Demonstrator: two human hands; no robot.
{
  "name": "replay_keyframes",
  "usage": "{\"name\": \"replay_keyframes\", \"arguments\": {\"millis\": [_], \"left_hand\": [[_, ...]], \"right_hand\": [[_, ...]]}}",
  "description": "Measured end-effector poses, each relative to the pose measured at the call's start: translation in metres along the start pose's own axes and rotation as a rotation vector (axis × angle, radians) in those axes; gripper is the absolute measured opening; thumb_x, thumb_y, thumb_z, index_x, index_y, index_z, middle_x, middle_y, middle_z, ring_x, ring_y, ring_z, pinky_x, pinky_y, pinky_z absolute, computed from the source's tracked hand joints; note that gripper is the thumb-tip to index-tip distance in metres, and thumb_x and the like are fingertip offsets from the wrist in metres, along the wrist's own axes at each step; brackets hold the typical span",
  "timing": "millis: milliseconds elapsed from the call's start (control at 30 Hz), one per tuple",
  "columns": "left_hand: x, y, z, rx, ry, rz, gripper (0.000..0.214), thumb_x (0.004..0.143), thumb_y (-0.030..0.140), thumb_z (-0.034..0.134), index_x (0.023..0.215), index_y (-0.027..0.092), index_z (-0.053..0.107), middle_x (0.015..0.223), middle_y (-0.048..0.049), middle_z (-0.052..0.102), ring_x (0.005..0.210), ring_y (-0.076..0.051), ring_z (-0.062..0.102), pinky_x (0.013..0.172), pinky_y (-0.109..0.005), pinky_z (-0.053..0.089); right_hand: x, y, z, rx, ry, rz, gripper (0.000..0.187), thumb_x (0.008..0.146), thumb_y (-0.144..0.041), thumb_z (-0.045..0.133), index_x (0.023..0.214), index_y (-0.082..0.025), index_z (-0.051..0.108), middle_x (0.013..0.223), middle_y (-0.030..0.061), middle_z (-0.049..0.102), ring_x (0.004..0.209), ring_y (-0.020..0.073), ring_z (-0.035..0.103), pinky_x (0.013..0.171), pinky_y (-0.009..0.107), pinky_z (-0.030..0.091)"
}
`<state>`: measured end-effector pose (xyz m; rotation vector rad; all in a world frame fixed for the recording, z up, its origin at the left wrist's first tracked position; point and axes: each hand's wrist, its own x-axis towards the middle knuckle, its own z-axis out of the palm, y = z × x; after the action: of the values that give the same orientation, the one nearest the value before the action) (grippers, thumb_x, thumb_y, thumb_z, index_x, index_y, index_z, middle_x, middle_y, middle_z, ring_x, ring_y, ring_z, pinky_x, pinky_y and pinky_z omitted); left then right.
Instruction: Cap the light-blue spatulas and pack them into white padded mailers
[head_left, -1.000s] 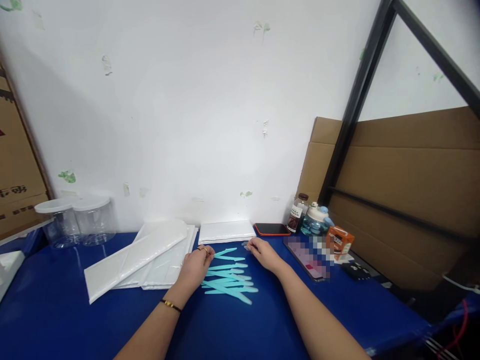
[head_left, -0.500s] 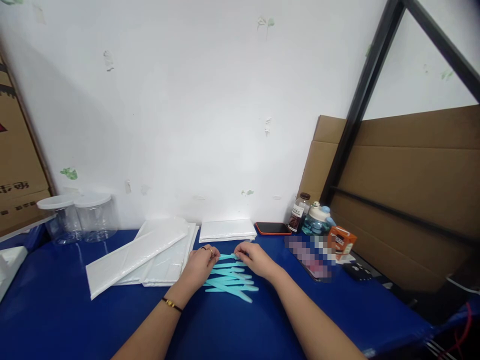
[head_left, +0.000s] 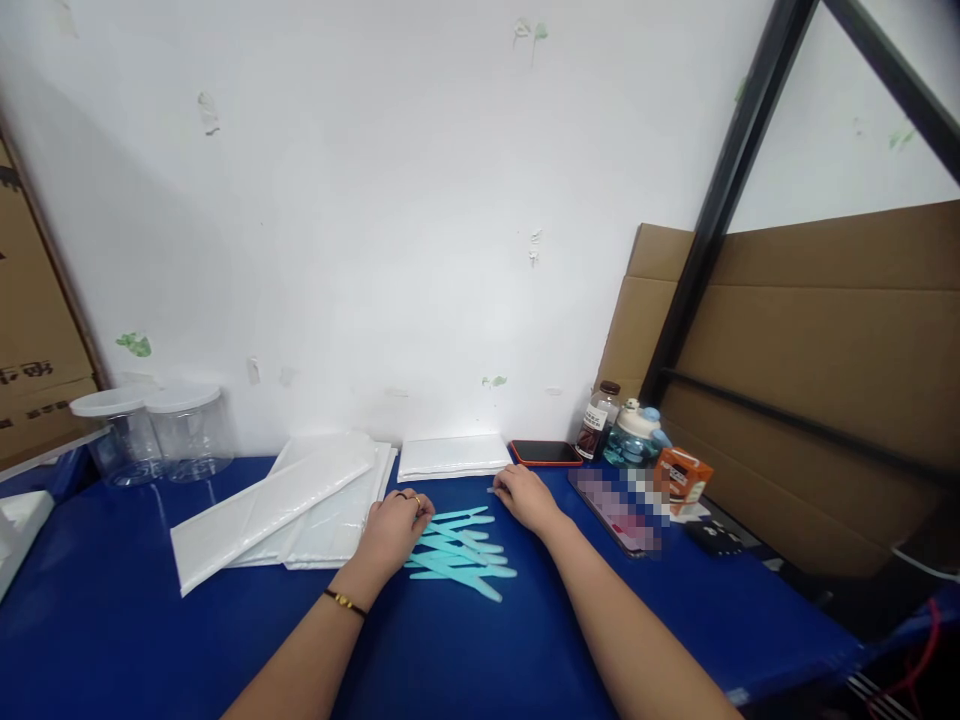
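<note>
Several slim turquoise sticks with paler tips [head_left: 480,575], shaped like eyebrow razors, lie overlapping in a loose fan on the blue table. My left hand [head_left: 397,528] is closed at their left ends, its thumb and fingers pinching the end of the farthest turquoise stick. That stick's thin right end points towards my right hand [head_left: 526,497], which is apart from the fan on its right. A small pale translucent piece [head_left: 492,490] sticks out from the pinched fingers of my right hand. Its exact kind is too small to make out.
White flat packets [head_left: 330,520] are heaped on the left, and a smaller white stack [head_left: 454,457] stands by the wall. Two clear lidded jars [head_left: 191,440], a red-edged phone [head_left: 546,453], a dark bottle [head_left: 596,425], a blue bottle [head_left: 630,440] and an orange box [head_left: 681,480] stand around.
My right hand has moved right and slightly away, off the end of the farthest stick, with a small pale piece in its fingers. The left hand has shifted slightly left.
</note>
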<state>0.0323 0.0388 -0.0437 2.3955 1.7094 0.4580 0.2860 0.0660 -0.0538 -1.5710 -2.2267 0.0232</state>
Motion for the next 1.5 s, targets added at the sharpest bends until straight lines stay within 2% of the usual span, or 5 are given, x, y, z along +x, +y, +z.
{"name": "replay_keyframes", "arguments": {"millis": [700,867,1033,1333,1500], "left_hand": [[0.002,0.000,-0.002,0.032,0.023,0.048,0.021,0.085,0.024,0.040,0.077,0.024,0.060,0.085,-0.0003,0.063,0.088,-0.017,0.054,0.073,-0.028,0.034],[-0.003,0.000,-0.008,-0.049,-0.029,0.075,0.025,0.085,0.037,0.041,0.091,0.025,0.063,0.096,-0.0023,0.064,0.097,-0.019,0.054,0.081,-0.029,0.037],[-0.020,0.015,-0.015,-0.078,-0.125,0.252,0.090,0.052,0.061,0.067,0.130,0.024,0.042,0.128,-0.0094,0.048,0.119,-0.030,0.040,0.096,-0.038,0.034],[-0.021,0.075,-0.003,0.118,-0.194,0.172,0.031,0.065,0.014,0.052,0.095,0.011,0.060,0.100,-0.0156,0.062,0.096,-0.028,0.056,0.087,-0.039,0.043],[-0.016,0.078,0.000,-0.019,-0.096,0.041,0.030,0.068,0.012,0.051,0.097,0.007,0.057,0.100,-0.0194,0.062,0.094,-0.030,0.059,0.086,-0.042,0.044]], "right_hand": [[-0.013,-0.021,-0.009,0.286,-0.097,-0.179,0.014,0.080,-0.012,0.051,0.080,-0.018,0.063,0.082,0.0028,0.060,0.076,0.0143,0.055,0.070,0.023,0.042],[-0.015,-0.032,-0.011,0.351,-0.122,-0.203,0.017,0.081,-0.014,0.051,0.082,-0.019,0.067,0.082,0.0025,0.062,0.074,0.0133,0.057,0.068,0.022,0.042],[-0.016,-0.019,-0.017,0.428,0.009,-0.132,0.022,0.082,-0.020,0.052,0.100,-0.019,0.065,0.093,0.0050,0.061,0.078,0.0147,0.057,0.071,0.025,0.044],[-0.026,-0.001,-0.033,0.591,0.241,0.066,0.029,0.080,-0.040,0.054,0.096,-0.020,0.066,0.088,0.0057,0.061,0.072,0.0180,0.055,0.065,0.030,0.044],[-0.031,-0.008,-0.029,1.118,0.224,0.255,0.049,0.075,-0.052,0.058,0.113,-0.021,0.059,0.103,0.0088,0.062,0.090,0.0242,0.058,0.073,0.034,0.046]]}}
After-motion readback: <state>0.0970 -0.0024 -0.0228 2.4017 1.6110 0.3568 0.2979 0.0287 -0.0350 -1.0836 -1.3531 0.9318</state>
